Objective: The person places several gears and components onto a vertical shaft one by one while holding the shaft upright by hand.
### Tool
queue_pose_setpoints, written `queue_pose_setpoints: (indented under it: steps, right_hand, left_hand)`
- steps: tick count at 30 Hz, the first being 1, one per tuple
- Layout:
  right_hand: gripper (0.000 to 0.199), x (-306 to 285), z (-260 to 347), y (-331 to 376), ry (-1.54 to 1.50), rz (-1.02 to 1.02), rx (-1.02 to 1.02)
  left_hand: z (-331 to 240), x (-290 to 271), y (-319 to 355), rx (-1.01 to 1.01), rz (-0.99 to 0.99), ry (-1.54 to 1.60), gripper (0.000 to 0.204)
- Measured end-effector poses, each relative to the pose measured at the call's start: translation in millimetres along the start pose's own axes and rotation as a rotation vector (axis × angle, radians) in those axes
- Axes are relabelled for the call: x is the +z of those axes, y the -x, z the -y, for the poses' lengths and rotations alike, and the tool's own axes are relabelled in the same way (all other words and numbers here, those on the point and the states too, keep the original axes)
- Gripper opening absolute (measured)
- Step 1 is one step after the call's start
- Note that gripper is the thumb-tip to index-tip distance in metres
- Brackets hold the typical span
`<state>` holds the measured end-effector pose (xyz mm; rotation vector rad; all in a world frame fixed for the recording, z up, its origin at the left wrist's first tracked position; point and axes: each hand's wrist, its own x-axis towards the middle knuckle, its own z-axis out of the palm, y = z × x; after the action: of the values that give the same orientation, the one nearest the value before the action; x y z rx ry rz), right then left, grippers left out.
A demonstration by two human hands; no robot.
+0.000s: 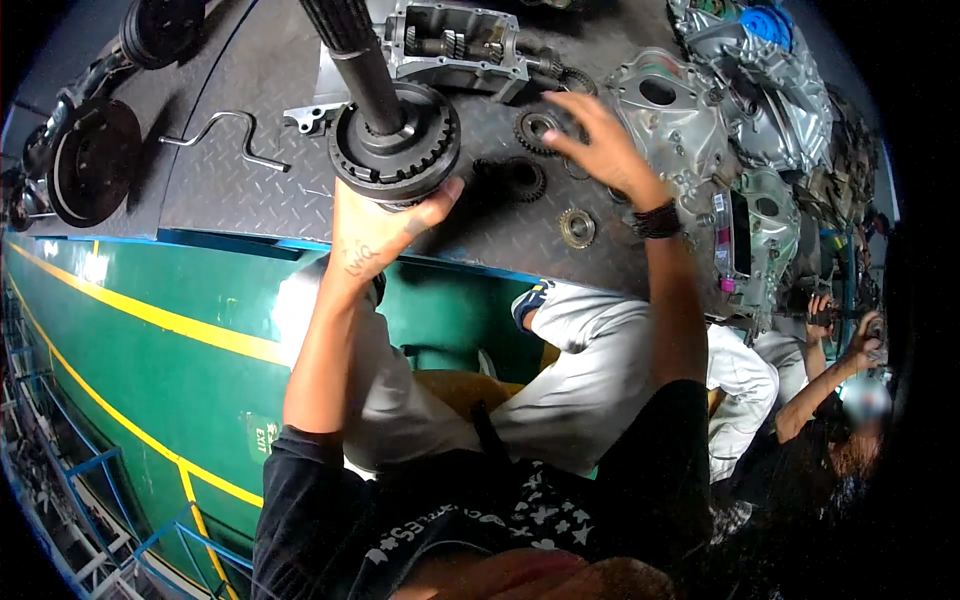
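My left hand [375, 228] is wrapped from below round a transmission shaft [372, 92] with a wide toothed gear hub at its lower end. The splined shaft stands up, slightly tilted, above the table's near edge. My right hand [608, 152] reaches over the table with fingers spread and appears to hold nothing. Beneath its fingertips lies a steel gear [537, 130], partly covered by the hand. Closer to me are a dark gear [522, 180] and a small brass-coloured toothed ring [577, 228].
Behind the shaft sits an open gearbox housing [460, 48] with gears inside. A bent steel rod [228, 130] and a drum-like axle part [95, 162] lie left. Right are cast housings [665, 110] and a phone [740, 232]. Another person's hand [862, 340] works at far right.
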<state>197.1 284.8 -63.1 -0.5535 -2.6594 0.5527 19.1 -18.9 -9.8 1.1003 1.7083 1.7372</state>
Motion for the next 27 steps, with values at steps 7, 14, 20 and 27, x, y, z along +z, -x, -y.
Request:
queue_pose_setpoints:
  steps: [7, 14, 20, 27]
  right_hand:
    - [0.082, 22, 0, -9, 0.066, 0.132, -0.078]
    - [0.072, -27, 19, 5, -1.476, 0.211, 0.192]
    - [0.105, -103, 98, -18, -1.553, 0.072, -0.177]
    - [0.091, -247, 239, -76, -0.874, -0.306, -0.604]
  left_hand:
    - [-8, 6, 1, 0.017, -0.03, 0.022, 0.03]
    - [-2, 6, -1, 0.025, 0.006, 0.03, 0.031]
    - [-3, 4, -3, 0.065, 0.002, 0.015, 0.035]
    - [17, -1, -7, 0.1, 0.04, 0.07, 0.061]
